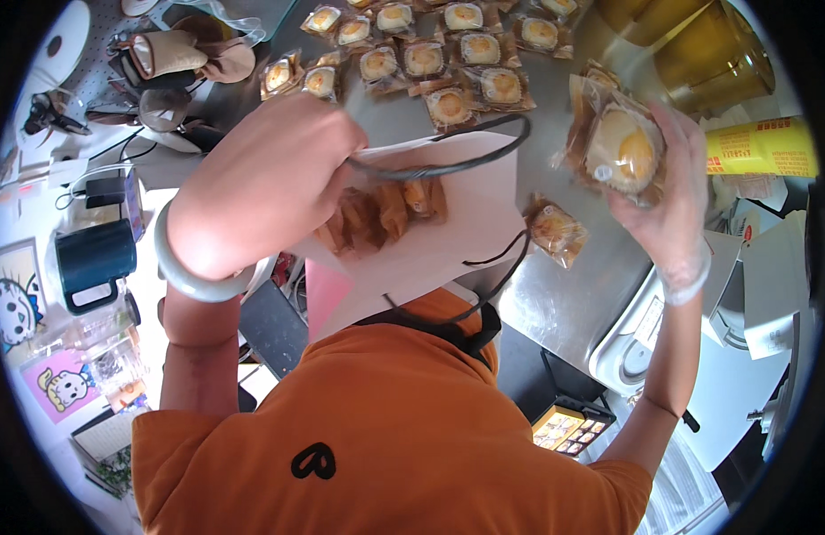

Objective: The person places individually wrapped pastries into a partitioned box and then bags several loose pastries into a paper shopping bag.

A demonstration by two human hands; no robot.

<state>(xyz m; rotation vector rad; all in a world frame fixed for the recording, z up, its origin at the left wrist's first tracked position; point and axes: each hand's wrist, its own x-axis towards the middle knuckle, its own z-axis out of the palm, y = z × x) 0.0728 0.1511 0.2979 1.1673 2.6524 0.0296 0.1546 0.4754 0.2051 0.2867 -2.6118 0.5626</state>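
Observation:
My left hand (pixel 287 160) is closed in a fist at the black cord handle (pixel 448 169) of a white paper gift bag (pixel 485 183), whose mouth faces up at me. Several wrapped pastries (pixel 385 214) lie inside the bag. To the right of it, my right hand (pixel 673 192), in a thin clear glove, grips a pastry in clear packaging (pixel 624 147), raised above the metal table. A single wrapped pastry (pixel 555 230) lies between the bag and this hand. Further wrapped pastries (pixel 424 59) sit in rows beyond the bag.
A metal table (pixel 555 303) bears the pastries. Two large gold-coloured containers (pixel 715 53) stand at the far right, near a yellow package (pixel 760 147). A white kitchen scale (pixel 631 343) is at the right edge. A dark green mug (pixel 96 263) is on the left.

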